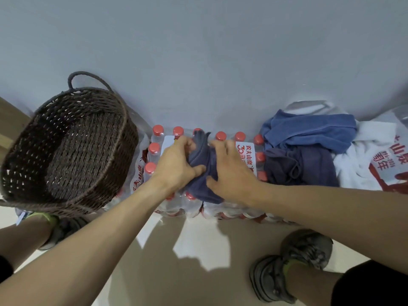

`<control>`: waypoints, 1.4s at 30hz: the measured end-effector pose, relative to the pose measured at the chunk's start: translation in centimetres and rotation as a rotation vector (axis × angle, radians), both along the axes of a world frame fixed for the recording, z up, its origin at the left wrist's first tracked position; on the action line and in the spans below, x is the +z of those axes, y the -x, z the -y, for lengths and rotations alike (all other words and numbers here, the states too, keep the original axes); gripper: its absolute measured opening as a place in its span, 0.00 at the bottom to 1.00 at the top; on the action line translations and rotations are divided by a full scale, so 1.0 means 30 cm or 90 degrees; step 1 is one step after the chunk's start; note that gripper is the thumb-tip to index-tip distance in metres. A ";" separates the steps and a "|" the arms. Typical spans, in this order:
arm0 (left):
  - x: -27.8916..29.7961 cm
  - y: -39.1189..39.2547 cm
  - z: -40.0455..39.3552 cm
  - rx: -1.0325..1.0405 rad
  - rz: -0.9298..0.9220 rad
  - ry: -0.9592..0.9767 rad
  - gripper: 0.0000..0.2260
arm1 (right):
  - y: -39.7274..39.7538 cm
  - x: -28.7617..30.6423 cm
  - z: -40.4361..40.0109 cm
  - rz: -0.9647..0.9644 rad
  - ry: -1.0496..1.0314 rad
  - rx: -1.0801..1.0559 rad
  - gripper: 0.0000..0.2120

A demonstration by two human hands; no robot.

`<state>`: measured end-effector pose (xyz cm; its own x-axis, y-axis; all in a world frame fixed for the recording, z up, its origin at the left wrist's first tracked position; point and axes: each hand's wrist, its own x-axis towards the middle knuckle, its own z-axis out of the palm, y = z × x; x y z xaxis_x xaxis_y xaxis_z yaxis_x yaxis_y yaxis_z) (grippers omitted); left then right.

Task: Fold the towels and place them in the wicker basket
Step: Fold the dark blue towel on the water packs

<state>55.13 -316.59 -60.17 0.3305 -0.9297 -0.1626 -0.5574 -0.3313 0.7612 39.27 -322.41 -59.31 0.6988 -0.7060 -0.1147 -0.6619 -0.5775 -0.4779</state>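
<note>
Head view shows my left hand (176,164) and my right hand (229,171) closed side by side on one dark blue towel (199,173), thumbs nearly touching at its middle and fingers curled over the far side. The cloth is bunched into a narrow bundle between my palms, with a loose corner sticking up at the far end. It rests on top of a shrink-wrapped pack of water bottles (159,149), roughly at the centre of the pack, and the red caps under it make a bumpy base.

I judge I am midway through a fold, gathering the towel into a compact shape. To do it well I should press down evenly with both palms, tuck that stray far corner under, and square the near edge against the pack's front edge so the layers line up. The uneven caps could let the fold slip, so I would keep one hand flat on it while the other smooths.

Off the pack's right edge lie a lighter blue towel (309,129), a dark one (298,166) and a white one (353,171), all unfolded. Beyond the left edge stands the wicker basket (19,151), tilted toward me, with no towels in it.
</note>
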 end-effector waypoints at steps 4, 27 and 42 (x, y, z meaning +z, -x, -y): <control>0.136 0.039 0.022 -0.118 0.032 0.129 0.18 | 0.004 0.090 0.047 0.004 0.269 0.051 0.43; 0.076 0.067 0.025 -0.221 -0.545 -0.131 0.18 | 0.318 0.195 0.180 -0.067 -0.572 -0.039 0.13; -0.061 0.154 0.028 0.064 -0.433 -0.079 0.06 | 0.334 0.090 0.192 -0.068 -0.630 -0.197 0.12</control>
<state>50.50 -317.44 -61.99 0.2014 -0.8612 -0.4667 0.0681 -0.4630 0.8837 29.24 -328.16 -56.62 0.4558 -0.4085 -0.7908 -0.7810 0.2426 -0.5755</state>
